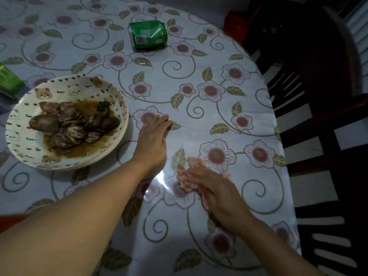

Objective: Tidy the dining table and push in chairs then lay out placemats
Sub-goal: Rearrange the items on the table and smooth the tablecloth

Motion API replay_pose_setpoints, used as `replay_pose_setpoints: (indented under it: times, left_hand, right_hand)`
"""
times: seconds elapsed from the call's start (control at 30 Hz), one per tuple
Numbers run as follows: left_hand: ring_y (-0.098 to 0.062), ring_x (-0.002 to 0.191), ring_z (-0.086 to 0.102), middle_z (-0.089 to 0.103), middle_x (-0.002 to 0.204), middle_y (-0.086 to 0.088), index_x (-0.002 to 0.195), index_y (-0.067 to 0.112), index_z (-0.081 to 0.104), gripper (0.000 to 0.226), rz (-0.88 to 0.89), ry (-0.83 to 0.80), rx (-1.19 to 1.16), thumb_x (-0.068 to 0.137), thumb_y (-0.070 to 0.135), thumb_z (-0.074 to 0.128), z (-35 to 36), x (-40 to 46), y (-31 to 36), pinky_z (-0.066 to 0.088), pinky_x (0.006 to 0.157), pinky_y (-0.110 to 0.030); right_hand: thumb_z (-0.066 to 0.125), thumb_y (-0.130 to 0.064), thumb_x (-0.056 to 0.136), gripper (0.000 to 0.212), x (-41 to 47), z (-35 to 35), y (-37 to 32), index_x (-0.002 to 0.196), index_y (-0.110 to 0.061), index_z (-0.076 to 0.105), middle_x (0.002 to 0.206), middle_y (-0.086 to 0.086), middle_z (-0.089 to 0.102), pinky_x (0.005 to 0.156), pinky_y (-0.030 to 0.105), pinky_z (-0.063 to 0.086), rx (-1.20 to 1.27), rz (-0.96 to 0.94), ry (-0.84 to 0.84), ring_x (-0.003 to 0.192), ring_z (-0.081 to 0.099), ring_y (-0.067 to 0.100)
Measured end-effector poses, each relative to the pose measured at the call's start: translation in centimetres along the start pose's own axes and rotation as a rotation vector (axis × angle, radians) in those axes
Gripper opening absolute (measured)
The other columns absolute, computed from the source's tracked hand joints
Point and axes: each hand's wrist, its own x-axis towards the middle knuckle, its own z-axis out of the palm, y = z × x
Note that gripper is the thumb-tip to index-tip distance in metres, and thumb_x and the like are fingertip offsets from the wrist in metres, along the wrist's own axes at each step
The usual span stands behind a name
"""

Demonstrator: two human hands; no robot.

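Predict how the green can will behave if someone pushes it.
The can lies on its side, so it may roll. Its dented wall suggests it is empty and light. The glossy tablecloth may let it slide.

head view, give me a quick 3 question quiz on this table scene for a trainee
1. True or false: the green can stands upright on the tablecloth.
2. Which hand presses the pink cloth onto the table? A) the left hand B) the right hand C) neither
3. Fill in: the bowl with the bear print holds dark sliced ______ in brown sauce.

Key:
1. False. The can lies on its side and is dented.
2. B. The left hand lies flat on the tablecloth, right of the bowl, and holds nothing.
3. Food. It looks like sliced meat, but its exact kind cannot be told.
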Motion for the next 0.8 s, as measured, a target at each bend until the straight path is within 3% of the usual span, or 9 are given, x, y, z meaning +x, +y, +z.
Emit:
replay_pose_setpoints:
  times: [0.07,0.13,0.23,0.33,0.4,0.57,0.63,0.73,0.8]
  left_hand:
    - [-0.021,0.143,0.02,0.03,0.153,-0.004,0.14,0.012,0.04,0.051,-0.004,-0.029,0.005,0.091,0.0,0.042,-0.4,-0.6,0.3,0.015,0.118,-0.04]
    - [-0.024,0.141,0.026,0.035,0.15,-0.007,0.136,0.009,0.046,0.05,0.014,-0.02,-0.007,0.087,-0.003,0.045,-0.6,-1.4,0.5,0.018,0.117,-0.037]
    - [-0.026,0.134,0.036,0.044,0.143,-0.011,0.123,0.005,0.056,0.042,-0.004,0.001,-0.006,0.083,-0.005,0.048,-0.8,-2.6,0.9,0.024,0.111,-0.034]
    - [-0.028,0.13,0.042,0.05,0.136,-0.014,0.112,0.002,0.059,0.034,0.023,0.024,0.015,0.08,-0.007,0.051,-1.0,-3.6,0.9,0.033,0.106,-0.04]
    - [-0.03,0.13,0.042,0.05,0.136,-0.015,0.11,0.0,0.058,0.035,0.048,0.017,0.037,0.077,-0.009,0.051,-1.0,-4.3,0.5,0.037,0.104,-0.046]
    - [-0.026,0.138,0.028,0.037,0.147,-0.009,0.124,0.006,0.05,0.042,0.031,-0.037,0.086,0.083,-0.004,0.049,-0.8,-5.3,0.3,0.027,0.108,-0.054]
    - [-0.024,0.141,0.023,0.033,0.149,-0.007,0.127,0.008,0.047,0.043,0.016,-0.039,0.084,0.085,-0.002,0.047,-0.7,-5.4,0.5,0.021,0.111,-0.054]
    - [-0.021,0.143,0.018,0.029,0.152,-0.004,0.13,0.011,0.045,0.045,-0.019,-0.04,0.064,0.087,-0.002,0.045,-0.6,-5.5,0.6,0.013,0.115,-0.051]
    - [-0.02,0.144,0.015,0.027,0.153,-0.003,0.132,0.013,0.043,0.047,-0.026,-0.04,0.038,0.088,-0.002,0.044,-0.6,-5.5,0.5,0.009,0.115,-0.05]
  right_hand:
    - [0.042,-0.002,0.097,0.035,0.7,-1.3,-1.4,0.115,-0.018,0.067,0.095,-0.021,0.07,0.074,0.004,0.046,0.393,0.271,0.063,0.084,0.061,-0.015]
    - [0.042,-0.007,0.099,0.028,1.5,-2.6,-1.8,0.104,-0.012,0.069,0.064,-0.007,0.066,0.047,0.014,0.044,0.713,0.493,0.148,0.05,0.058,0.002]
    - [0.039,-0.008,0.099,0.026,2.4,-4.0,-1.9,0.093,-0.012,0.065,0.081,0.005,0.072,0.057,0.021,0.053,1.022,0.591,0.301,0.068,0.068,0.012]
    - [0.042,-0.01,0.099,0.023,2.1,-3.4,-0.4,0.11,-0.017,0.062,0.121,0.005,0.06,0.088,0.023,0.049,0.374,0.56,0.317,0.111,0.057,0.015]
    - [0.042,-0.013,0.099,0.038,1.4,-2.7,0.4,0.136,-0.02,0.048,0.152,-0.002,0.031,0.114,0.034,0.027,0.003,0.444,0.217,0.139,0.029,0.013]
    - [0.018,-0.047,0.094,0.065,0.4,2.1,0.9,0.151,-0.02,0.001,0.159,-0.004,-0.002,0.118,0.027,-0.007,-0.397,0.197,0.037,0.147,-0.007,0.013]
    - [0.019,-0.049,0.095,0.068,-0.6,4.3,0.2,0.152,-0.017,0.0,0.16,0.0,-0.008,0.12,0.033,-0.006,-0.461,0.206,0.087,0.147,-0.013,0.017]
    - [0.047,-0.013,0.095,0.067,-3.5,7.3,-0.3,0.152,-0.016,0.013,0.161,0.002,0.003,0.119,0.043,0.012,-0.471,0.025,0.077,0.148,-0.001,0.021]
    - [0.05,-0.005,0.092,0.066,-3.8,5.6,-0.1,0.149,-0.025,0.025,0.159,-0.004,0.018,0.117,0.042,0.022,-0.395,-0.139,-0.004,0.147,0.013,0.016]
